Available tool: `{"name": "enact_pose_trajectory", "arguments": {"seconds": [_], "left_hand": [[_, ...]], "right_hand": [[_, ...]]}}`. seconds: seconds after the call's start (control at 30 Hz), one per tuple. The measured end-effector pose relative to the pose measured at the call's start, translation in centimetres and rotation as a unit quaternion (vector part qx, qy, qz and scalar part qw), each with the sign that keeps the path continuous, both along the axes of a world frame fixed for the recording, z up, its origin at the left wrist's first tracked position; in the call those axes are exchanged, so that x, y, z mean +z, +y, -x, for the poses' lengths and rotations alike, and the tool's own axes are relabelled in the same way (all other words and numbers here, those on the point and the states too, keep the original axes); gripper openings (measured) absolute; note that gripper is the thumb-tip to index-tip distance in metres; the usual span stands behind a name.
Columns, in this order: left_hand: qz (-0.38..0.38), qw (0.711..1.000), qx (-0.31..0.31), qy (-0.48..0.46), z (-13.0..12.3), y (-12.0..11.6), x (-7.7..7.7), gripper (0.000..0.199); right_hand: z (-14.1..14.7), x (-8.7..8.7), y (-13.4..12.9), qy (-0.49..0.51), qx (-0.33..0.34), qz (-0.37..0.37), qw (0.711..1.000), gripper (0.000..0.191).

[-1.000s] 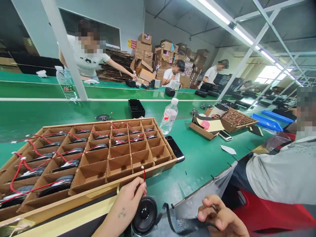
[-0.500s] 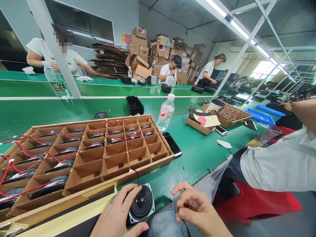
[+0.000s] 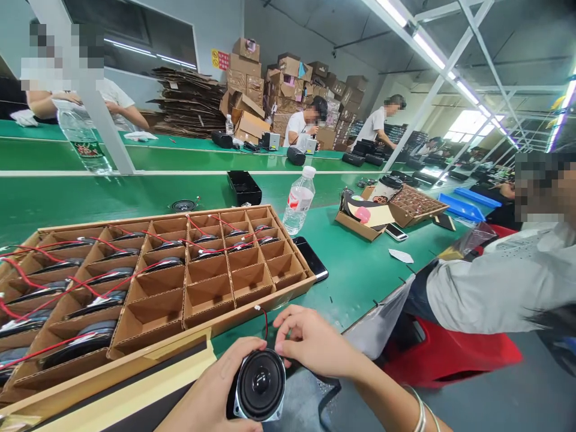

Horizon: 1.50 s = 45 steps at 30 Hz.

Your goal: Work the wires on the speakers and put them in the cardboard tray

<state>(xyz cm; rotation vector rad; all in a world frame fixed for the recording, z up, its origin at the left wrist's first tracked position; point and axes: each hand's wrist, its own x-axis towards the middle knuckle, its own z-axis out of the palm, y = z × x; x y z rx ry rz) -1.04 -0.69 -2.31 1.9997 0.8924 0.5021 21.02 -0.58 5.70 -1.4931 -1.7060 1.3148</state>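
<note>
A round black loudspeaker (image 3: 261, 385) with a square metal frame is tilted up in my left hand (image 3: 220, 384), whose thumb and fingers grip its left side. A short red and black wire (image 3: 265, 321) with a white plug rises behind it. My right hand (image 3: 310, 339) is at the speaker's upper right edge, fingers curled and pinched. A thin black strip (image 3: 330, 399) trails from beneath that hand; the pinched end is hidden by the fingers. Left of both hands stands a divided cardboard box (image 3: 153, 318), with several speakers and red wires in its compartments.
A phone (image 3: 310, 258) and a water bottle (image 3: 299, 201) stand beside the box's right end. Yellow-and-black sheets (image 3: 180, 372) lie along its front. A co-worker's sleeve (image 3: 477, 300) and a red stool (image 3: 459, 357) are at right. Farther back is a black plastic housing (image 3: 244, 188).
My right hand has moved left to the speaker's edge, the strip trailing with it. My left hand has closed on the speaker and tilted it up, shifting slightly right. The view has turned a little.
</note>
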Motion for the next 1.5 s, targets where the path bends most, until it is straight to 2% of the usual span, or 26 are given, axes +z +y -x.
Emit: {"name": "enact_pose_trajectory", "arguments": {"seconds": [0.07, 0.17, 0.27, 0.37, 0.5, 0.6, 0.93, 1.07, 1.2, 1.33, 1.43, 1.5], "left_hand": [[0.011, 1.000, -0.005, 0.007, -0.1, 0.0, 0.1, 0.084], [0.022, 1.000, -0.010, 0.011, -0.2, -0.1, 0.3, 0.086], [0.009, 1.000, 0.015, -0.008, -0.3, -0.5, 0.1, 0.086], [-0.001, 0.999, 0.027, -0.025, -0.5, -0.8, -0.2, 0.086], [0.002, 1.000, 0.007, -0.019, -0.5, -0.5, -0.6, 0.083], [-0.042, 0.998, -0.005, -0.049, -0.4, -0.2, -0.7, 0.081], [-0.086, 0.993, 0.004, -0.087, -0.5, -0.5, -1.2, 0.092], [-0.064, 0.994, -0.001, -0.083, -0.5, -0.5, -1.5, 0.078], [-0.022, 0.999, -0.014, -0.034, -0.2, -0.2, -1.6, 0.066], [-0.051, 0.998, -0.019, -0.037, 0.1, 0.4, -1.5, 0.065], [-0.071, 0.997, -0.024, -0.015, 0.1, 0.5, -0.5, 0.072], [-0.084, 0.995, -0.028, 0.038, -0.1, 0.5, 0.6, 0.076]], "right_hand": [[0.3, -0.3, 0.7, -0.039, 0.017, -0.026, 0.999, 0.010], [0.4, -0.8, 1.4, -0.047, 0.044, -0.045, 0.997, 0.011], [0.4, -0.9, 1.8, -0.060, 0.065, -0.051, 0.995, 0.012], [0.4, -0.6, 1.9, -0.084, 0.080, -0.045, 0.992, 0.015], [0.5, -0.1, 2.0, -0.105, 0.081, -0.035, 0.990, 0.012], [0.6, 0.1, 2.1, -0.113, 0.091, -0.027, 0.989, 0.012], [1.0, 0.1, 2.7, -0.107, 0.110, 0.028, 0.988, 0.013], [1.2, 0.4, 2.7, -0.138, 0.117, 0.022, 0.983, 0.013], [1.7, 1.7, 3.1, -0.188, 0.128, 0.078, 0.971, 0.008], [0.7, 2.7, 3.5, -0.237, 0.165, 0.053, 0.956, 0.008], [-1.8, 2.3, 2.9, -0.168, 0.216, 0.032, 0.961, 0.034], [-3.6, 1.6, 1.8, -0.134, 0.241, -0.017, 0.961, 0.044]]}}
